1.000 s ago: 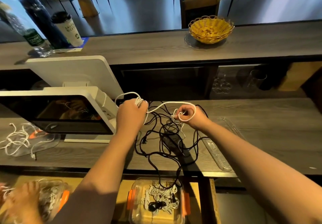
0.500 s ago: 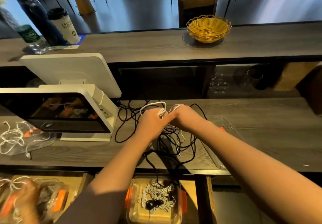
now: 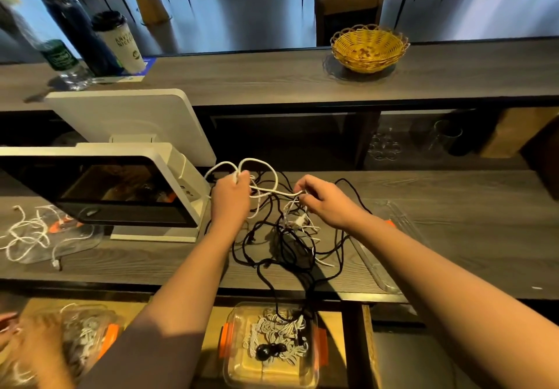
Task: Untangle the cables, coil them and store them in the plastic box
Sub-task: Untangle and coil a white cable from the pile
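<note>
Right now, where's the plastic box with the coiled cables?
Head view, bottom centre: the plastic box sits on the shelf under the counter, just below the black cables.

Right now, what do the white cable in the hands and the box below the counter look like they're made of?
White cable: looks braided fabric sheathing, matte, rope-like texture; not certain at this sharpness. The left hand and right hand grip it. Plastic box: clear rigid plastic, glossy, contents visible through its walls, with orange clips.
</note>
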### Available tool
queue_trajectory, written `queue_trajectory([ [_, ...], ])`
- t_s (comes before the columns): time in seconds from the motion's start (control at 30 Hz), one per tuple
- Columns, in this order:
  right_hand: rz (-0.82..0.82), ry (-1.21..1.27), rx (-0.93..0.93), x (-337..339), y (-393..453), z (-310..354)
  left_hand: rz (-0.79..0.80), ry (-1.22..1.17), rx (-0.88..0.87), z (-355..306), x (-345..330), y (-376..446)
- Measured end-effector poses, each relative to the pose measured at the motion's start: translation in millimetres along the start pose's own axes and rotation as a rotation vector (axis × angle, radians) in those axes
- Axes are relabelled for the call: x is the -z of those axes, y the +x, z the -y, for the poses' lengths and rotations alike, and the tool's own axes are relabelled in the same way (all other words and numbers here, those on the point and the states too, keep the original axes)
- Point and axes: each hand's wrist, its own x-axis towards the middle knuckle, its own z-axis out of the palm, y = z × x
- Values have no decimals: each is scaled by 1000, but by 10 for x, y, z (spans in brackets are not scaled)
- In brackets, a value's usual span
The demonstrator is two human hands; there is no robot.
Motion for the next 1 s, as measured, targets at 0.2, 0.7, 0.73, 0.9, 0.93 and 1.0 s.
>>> queue_trajectory([
  [0.2, -42, 128, -43, 116, -22, -193, -82, -77, 45, 11, 179, 103],
  [0.7, -72, 92, -76, 139, -52, -235, -196, -65, 96, -7, 340, 126],
  [0.73, -62, 58, -71, 150, -53, -249, -207, -58, 111, 15, 350, 135],
  [0.9, 16, -17, -93, 225, -90, -339, -257, -59, 118, 26, 366, 144],
  [0.93, 21, -37, -110, 235, -93, -370, -253, -60, 109, 9, 360, 138],
  [1.0, 37, -80, -167, 254, -80, -454, -204, -36, 66, -37, 335, 118],
])
